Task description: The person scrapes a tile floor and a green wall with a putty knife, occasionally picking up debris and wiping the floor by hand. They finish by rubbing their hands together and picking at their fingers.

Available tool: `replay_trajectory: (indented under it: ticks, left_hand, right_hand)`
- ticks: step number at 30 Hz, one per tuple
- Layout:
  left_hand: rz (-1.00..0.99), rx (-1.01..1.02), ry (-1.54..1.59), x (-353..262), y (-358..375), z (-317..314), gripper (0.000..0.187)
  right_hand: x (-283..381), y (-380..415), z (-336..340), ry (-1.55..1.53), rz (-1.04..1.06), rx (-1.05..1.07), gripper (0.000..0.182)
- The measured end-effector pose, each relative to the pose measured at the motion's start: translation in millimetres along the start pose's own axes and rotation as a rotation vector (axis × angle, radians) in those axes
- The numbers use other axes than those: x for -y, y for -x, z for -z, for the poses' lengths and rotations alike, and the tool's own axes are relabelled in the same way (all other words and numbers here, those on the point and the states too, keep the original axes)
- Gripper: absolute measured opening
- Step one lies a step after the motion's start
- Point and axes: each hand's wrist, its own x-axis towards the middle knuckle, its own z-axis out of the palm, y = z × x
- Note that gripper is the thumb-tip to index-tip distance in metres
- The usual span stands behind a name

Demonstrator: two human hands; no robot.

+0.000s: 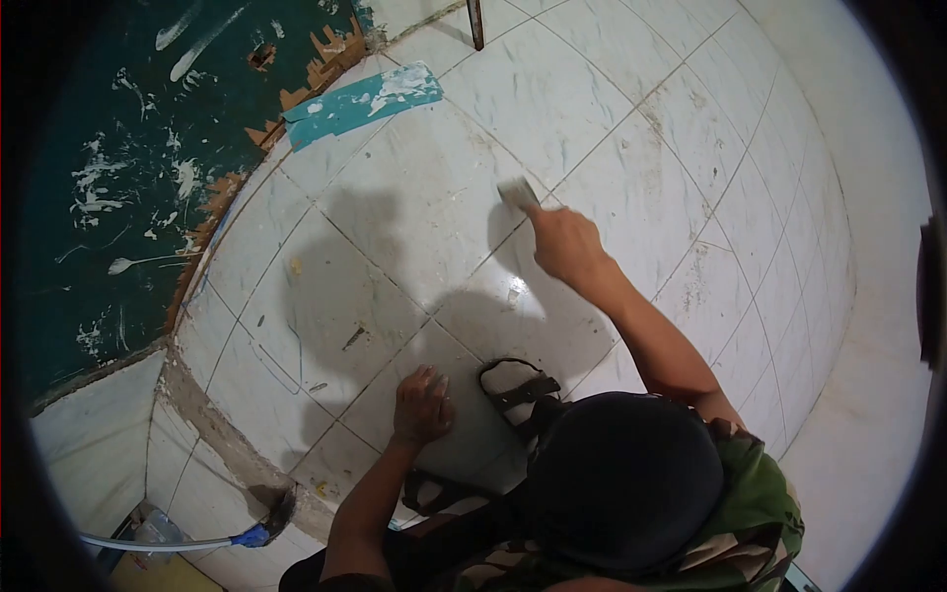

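My right hand [570, 242] is wrapped around the handle of a putty knife [515, 193], whose flat blade points away over the white tiled floor [552, 109]. The blade overlaps the tiles close to a grout line. Nearer to my body, my left hand [422, 407] rests low at the floor, fingers bent but apart, with nothing showing in it. Beside it are my feet in dark strapped sandals [520, 390]. Small crumbs and dark flecks lie on the tiles around the left hand.
At the left lies a dark green board [109, 197] smeared with white paint, its edge splintered. A teal strip [363, 104] with white blotches sits beside it. A grey hose [163, 544] with a blue end runs at lower left. A white wall [878, 247] stands at the right.
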Motion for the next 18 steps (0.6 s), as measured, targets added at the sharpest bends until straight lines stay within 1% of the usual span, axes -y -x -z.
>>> replay_trajectory:
  ticks: [2, 3, 4, 6, 9, 10, 12, 13, 14, 16, 17, 18]
  left_hand:
    - [0.005, -0.001, 0.004, 1, 0, 1, 0.043]
    - [0.007, -0.004, 0.009, 0, -1, 0, 0.043]
    - [0.013, -0.002, 0.011, 1, -1, -1, 0.043]
    - [0.005, -0.008, 0.003, 1, 0, -1, 0.042]
    - [0.008, -0.004, -0.013, -1, -3, 3, 0.042]
    - [0.015, -0.003, -0.016, 0, -1, 3, 0.042]
    - [0.005, -0.015, -0.02, 1, -2, 2, 0.042]
    - [0.011, -0.015, -0.018, 0, -3, 1, 0.042]
    - [0.014, -0.014, -0.02, 0, -4, 2, 0.042]
    - [0.016, -0.009, -0.022, -1, -2, 2, 0.042]
    - [0.016, 0.0, -0.003, -1, -1, 0, 0.042]
    - [0.013, 0.006, 0.014, 2, -1, -1, 0.041]
  right_hand:
    - [10, 12, 12, 0.024, -0.078, 0.19, 0.034]
    - [9, 4, 13, 0.018, -0.063, 0.152, 0.034]
    - [3, -16, 9, 0.018, -0.06, 0.157, 0.034]
    - [-7, -58, -1, 0.013, 0.018, 0.054, 0.04]
    - [-5, -60, -7, 0.038, 0.003, 0.075, 0.042]
    - [5, -49, -4, 0.035, 0.009, 0.078, 0.042]
    - [24, -20, 6, 0.072, -0.098, 0.273, 0.061]
    - [29, -22, 11, 0.065, -0.127, 0.28, 0.056]
    - [27, -32, 6, 0.065, -0.125, 0.285, 0.056]
    - [12, -72, -10, 0.039, -0.016, 0.109, 0.055]
    - [5, -89, -23, 0.011, 0.008, 0.096, 0.054]
    - [8, -86, -21, 0.008, 0.008, 0.093, 0.054]
